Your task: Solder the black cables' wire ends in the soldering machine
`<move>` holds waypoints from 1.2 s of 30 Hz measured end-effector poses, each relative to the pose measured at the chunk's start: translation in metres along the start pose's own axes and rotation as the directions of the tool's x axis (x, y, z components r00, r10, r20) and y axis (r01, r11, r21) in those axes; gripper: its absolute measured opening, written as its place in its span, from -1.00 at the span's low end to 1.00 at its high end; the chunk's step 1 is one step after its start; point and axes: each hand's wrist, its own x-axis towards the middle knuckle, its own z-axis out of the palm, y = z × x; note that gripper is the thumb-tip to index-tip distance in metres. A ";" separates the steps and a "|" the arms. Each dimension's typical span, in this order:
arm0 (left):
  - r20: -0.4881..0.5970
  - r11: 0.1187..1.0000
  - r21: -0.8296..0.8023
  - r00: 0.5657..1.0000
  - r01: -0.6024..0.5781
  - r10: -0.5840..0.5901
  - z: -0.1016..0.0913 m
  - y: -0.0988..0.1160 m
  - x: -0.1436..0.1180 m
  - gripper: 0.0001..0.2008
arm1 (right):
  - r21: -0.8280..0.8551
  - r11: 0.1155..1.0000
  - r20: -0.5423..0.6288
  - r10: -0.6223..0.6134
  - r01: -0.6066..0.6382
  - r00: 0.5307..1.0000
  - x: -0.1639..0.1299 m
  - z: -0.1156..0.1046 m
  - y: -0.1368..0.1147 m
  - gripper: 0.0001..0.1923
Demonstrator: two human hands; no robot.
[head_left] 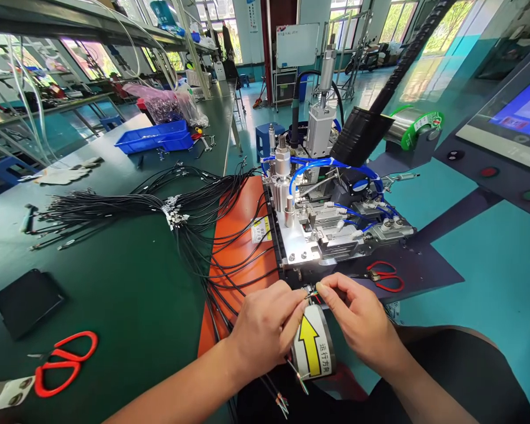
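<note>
In the middle of the head view my left hand (267,318) is closed in a pinch on a black cable with a stripped end. My right hand (357,315) pinches at the thin coloured wires (317,296) at that end, fingertips close together. Below both hands is a round white part (312,344) with a yellow arrow. More stripped cable ends (282,405) hang under my left hand. A bundle of black cables (189,247) runs from the table over an orange sheet (242,206) towards my left hand.
A metal machine (331,229) with blue air hoses stands just ahead. Red-handled scissors (385,277) lie by its base; another red-handled pair (66,360) is at lower left. A blue bin (154,138), a black tray (27,301), a solder spool (417,126) and a control panel (503,147) surround the workplace.
</note>
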 end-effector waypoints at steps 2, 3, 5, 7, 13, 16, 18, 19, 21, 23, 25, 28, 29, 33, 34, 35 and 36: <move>-0.031 1.000 -0.028 1.000 0.002 -0.003 0.000 -0.002 0.000 -0.76 | 0.049 0.998 -0.011 0.042 -0.041 0.999 0.006 0.001 0.011 -0.67; -0.035 0.999 -0.043 0.999 0.007 -0.009 0.000 -0.003 0.000 -0.75 | 0.063 0.997 -0.024 0.052 -0.050 0.998 0.008 0.002 0.015 -0.66; -0.019 0.998 -0.057 0.999 0.027 -0.029 0.000 -0.005 0.000 -0.71 | 0.078 0.995 -0.043 0.063 -0.060 0.997 0.011 0.005 0.022 -0.64; 0.000 0.997 -0.051 0.999 0.052 -0.052 0.000 -0.006 -0.001 -0.68 | 0.092 0.994 -0.050 0.070 -0.065 0.996 0.011 0.008 0.026 -0.65; 0.015 0.995 -0.026 0.996 0.093 -0.092 0.000 -0.006 -0.002 -0.71 | 0.119 0.991 -0.048 0.070 -0.064 0.996 0.011 0.013 0.024 -0.66; 0.025 0.995 -0.019 0.995 0.100 -0.099 0.000 -0.005 -0.001 -0.71 | 0.118 0.991 -0.056 0.067 -0.060 0.996 0.012 0.014 0.024 -0.66; 0.034 0.994 -0.013 0.994 0.108 -0.108 0.001 -0.005 -0.001 -0.71 | 0.114 0.992 -0.061 0.065 -0.058 0.996 0.012 0.014 0.024 -0.66; 0.037 0.994 -0.008 0.993 0.113 -0.113 0.001 -0.005 -0.001 -0.71 | 0.115 0.992 -0.062 0.064 -0.057 0.996 0.012 0.014 0.025 -0.66; 0.039 0.993 0.003 0.992 0.119 -0.119 0.001 -0.005 -0.001 -0.71 | 0.118 0.991 -0.067 0.069 -0.061 0.995 0.012 0.015 0.025 -0.65; 0.033 0.994 0.009 0.993 0.113 -0.113 0.001 -0.005 -0.001 -0.71 | 0.121 0.991 -0.070 0.073 -0.064 0.995 0.011 0.015 0.026 -0.65; 0.028 0.994 0.014 0.994 0.108 -0.108 0.002 -0.006 -0.001 -0.72 | 0.117 0.991 -0.075 0.076 -0.067 0.994 0.010 0.016 0.027 -0.65; 0.028 0.994 0.025 0.994 0.106 -0.106 0.002 -0.007 -0.001 -0.72 | 0.115 0.991 -0.082 0.072 -0.062 0.994 0.010 0.017 0.027 -0.65; 0.028 0.994 0.028 0.994 0.105 -0.106 0.002 -0.007 -0.001 -0.72 | 0.120 0.991 -0.085 0.070 -0.060 0.994 0.010 0.017 0.028 -0.66; 0.029 0.994 0.038 0.994 0.107 -0.108 0.002 -0.006 -0.001 -0.72 | 0.139 0.989 -0.084 0.070 -0.058 0.994 0.010 0.017 0.029 -0.65; 0.028 0.993 0.041 0.994 0.108 -0.109 0.002 -0.006 -0.001 -0.72 | 0.140 0.988 -0.085 0.072 -0.060 0.994 0.010 0.017 0.029 -0.65; 0.028 0.993 0.044 0.994 0.109 -0.110 0.002 -0.006 -0.001 -0.72 | 0.142 0.988 -0.084 0.073 -0.061 0.994 0.010 0.017 0.029 -0.64; 0.026 0.993 0.046 0.994 0.109 -0.110 0.002 -0.006 -0.001 -0.72 | 0.142 0.988 -0.084 0.074 -0.062 0.994 0.010 0.017 0.028 -0.64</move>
